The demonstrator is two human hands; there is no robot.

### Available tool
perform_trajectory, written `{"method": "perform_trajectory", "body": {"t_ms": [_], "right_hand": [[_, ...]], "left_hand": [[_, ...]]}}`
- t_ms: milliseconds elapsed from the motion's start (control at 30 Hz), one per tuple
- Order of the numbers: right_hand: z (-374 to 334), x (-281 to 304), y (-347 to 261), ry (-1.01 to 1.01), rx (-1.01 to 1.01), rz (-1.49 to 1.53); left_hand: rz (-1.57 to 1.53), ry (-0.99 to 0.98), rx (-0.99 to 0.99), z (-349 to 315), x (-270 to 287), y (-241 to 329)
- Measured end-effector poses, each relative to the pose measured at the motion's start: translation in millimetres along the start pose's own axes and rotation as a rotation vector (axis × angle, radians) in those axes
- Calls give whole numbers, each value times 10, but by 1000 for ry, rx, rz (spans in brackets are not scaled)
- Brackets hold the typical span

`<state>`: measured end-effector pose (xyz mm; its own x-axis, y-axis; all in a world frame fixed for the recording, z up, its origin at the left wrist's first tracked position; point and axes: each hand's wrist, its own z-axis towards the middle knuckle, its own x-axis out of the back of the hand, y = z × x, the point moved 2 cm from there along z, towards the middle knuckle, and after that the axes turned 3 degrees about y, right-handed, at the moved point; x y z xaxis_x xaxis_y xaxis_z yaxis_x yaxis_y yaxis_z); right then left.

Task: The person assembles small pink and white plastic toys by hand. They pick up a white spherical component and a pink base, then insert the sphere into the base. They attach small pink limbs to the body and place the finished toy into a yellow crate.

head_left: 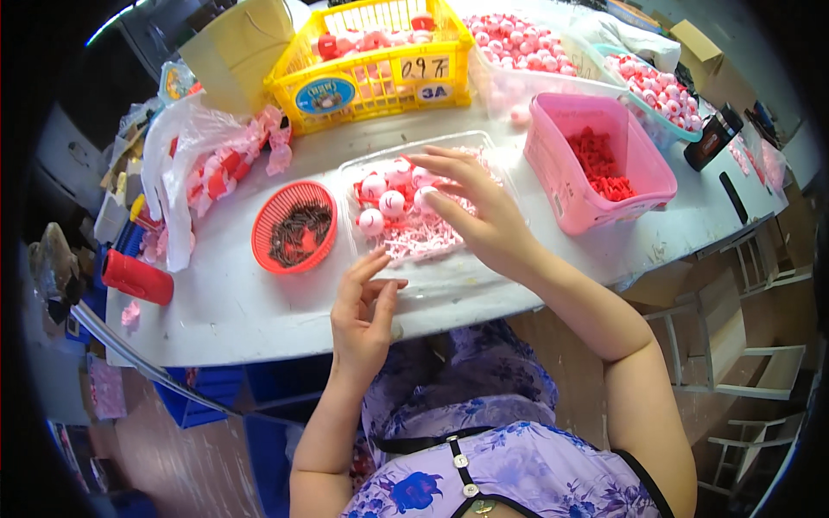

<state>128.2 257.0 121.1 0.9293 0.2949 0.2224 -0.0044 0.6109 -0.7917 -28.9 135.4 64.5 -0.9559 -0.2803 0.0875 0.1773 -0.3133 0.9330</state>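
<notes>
A clear plastic tray [347,168] lies on the table in front of me. In it sit several small white-and-pink balls [391,204] with drawn faces and red parts, beside a heap of small pale pink pieces [423,244]. My right hand [479,216] hovers over the tray, fingers stretched and apart, thumb tip beside one ball; no grip on it shows. Near the tray's front left corner is my left hand [363,315], fingers loosely bent and apart, nothing visible in them. A red round basket [269,226] with small dark screw-like pieces [300,233] stands left of the tray.
A pink tub [557,164] of small red parts stands right of the tray. Behind are a yellow basket [371,108], a translucent bin [501,86] and a teal-rimmed basin [682,132], holding more balls. Plastic bags [173,173] and a red cylinder [138,278] lie left.
</notes>
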Motion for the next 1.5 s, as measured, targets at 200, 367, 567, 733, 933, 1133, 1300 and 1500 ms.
{"method": "perform_trajectory", "body": {"t_ms": [200, 367, 567, 733, 933, 1133, 1300, 1500], "right_hand": [[-798, 494, -40, 155, 315, -476], [-982, 525, 33, 270, 292, -615], [-920, 382, 7, 312, 200, -632], [-948, 486, 58, 334, 188, -592], [-944, 466, 61, 296, 200, -606], [-954, 434, 34, 270, 205, -646], [-951, 414, 41, 270, 211, -654], [-940, 398, 19, 249, 227, -662]], "left_hand": [[50, 8, 53, 114, 156, 196], [194, 196, -175, 825, 490, 381], [380, 241, 73, 1987, 1458, -122], [943, 206, 93, 2456, 1487, -621], [1274, 262, -53, 2568, 1358, -561], [1638, 246, -64, 2641, 1674, -632], [1542, 1, 72, 2497, 1615, -666], [1321, 169, -149, 2117, 1324, -168]]}}
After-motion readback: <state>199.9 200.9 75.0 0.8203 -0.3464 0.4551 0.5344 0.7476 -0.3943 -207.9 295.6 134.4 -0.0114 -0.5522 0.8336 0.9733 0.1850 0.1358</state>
